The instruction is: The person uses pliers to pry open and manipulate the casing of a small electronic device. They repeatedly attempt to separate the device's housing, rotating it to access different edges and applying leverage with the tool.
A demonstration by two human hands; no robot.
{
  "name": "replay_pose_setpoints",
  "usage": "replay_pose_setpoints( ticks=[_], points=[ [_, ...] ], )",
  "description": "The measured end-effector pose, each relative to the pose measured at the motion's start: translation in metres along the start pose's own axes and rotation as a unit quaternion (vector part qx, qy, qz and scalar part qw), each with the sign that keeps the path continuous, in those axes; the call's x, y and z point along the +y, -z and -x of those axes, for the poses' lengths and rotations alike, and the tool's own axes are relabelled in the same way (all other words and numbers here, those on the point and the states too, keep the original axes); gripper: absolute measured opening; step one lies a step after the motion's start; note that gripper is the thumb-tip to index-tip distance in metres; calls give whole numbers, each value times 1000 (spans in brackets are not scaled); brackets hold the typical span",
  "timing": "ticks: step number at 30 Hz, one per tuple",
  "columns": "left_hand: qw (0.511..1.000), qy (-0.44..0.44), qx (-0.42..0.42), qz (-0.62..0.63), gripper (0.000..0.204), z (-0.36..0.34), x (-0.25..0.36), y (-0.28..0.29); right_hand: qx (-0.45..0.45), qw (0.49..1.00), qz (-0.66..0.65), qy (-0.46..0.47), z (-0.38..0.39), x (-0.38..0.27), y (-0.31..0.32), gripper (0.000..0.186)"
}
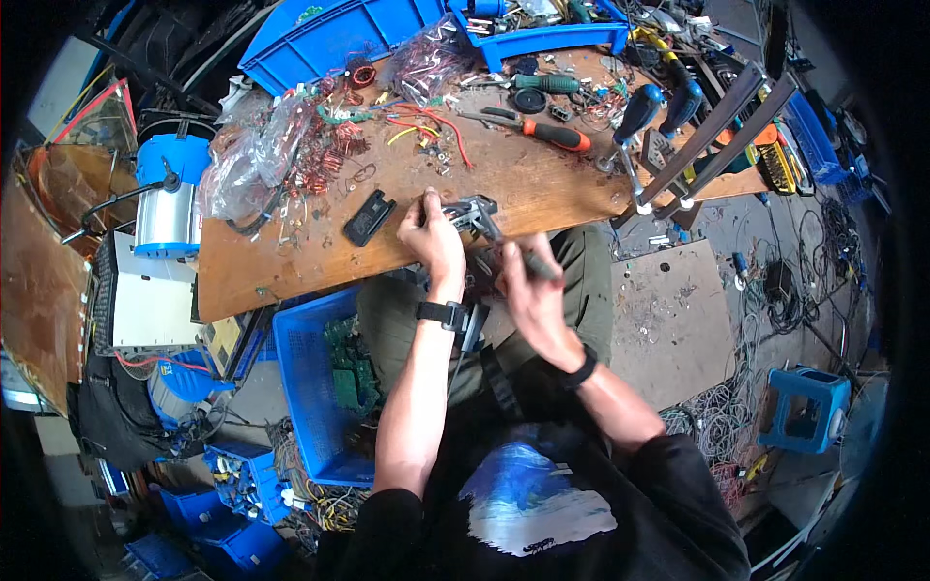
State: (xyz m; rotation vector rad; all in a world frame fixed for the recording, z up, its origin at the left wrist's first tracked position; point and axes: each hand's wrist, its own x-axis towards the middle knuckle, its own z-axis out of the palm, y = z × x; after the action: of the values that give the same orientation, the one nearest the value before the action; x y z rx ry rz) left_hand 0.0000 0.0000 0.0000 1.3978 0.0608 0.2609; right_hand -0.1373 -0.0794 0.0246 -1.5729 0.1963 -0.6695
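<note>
1 fisheye view is being taken from head, being aimed down; left hand (433, 242), right hand (531, 288) and workbench (542, 184) are being framed at close range.

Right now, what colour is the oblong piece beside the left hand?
The oblong piece is black, seen best in the head view.

- Centre: the left hand (433, 237) and right hand (533, 290) blocked the table (572, 181) at its front edge.
- Right of centre: bare wood offered passage below the orange-handled screwdriver (557, 134).
- Upper left: plastic bags (257, 155) obstructed.
- Upper right: slanting metal bars (706, 133) intruded.
</note>
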Motion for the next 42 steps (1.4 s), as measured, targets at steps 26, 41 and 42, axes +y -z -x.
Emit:
replay_pose_setpoints(
  ticks=[26, 41, 42],
  points=[
    [994, 81, 57, 45, 27, -1, 5, -10, -24, 934, 197, 297, 1, 65, -7, 40],
    [995, 10, -70, -65, 31, -7, 10, -17, -81, 976, -37, -200, -54, -62, 26, 29],
    [991, 8, -88, -105, 32, -4, 18, -18, -42, 963, -68, -256, -54, -71, 28, 32]
  ],
)
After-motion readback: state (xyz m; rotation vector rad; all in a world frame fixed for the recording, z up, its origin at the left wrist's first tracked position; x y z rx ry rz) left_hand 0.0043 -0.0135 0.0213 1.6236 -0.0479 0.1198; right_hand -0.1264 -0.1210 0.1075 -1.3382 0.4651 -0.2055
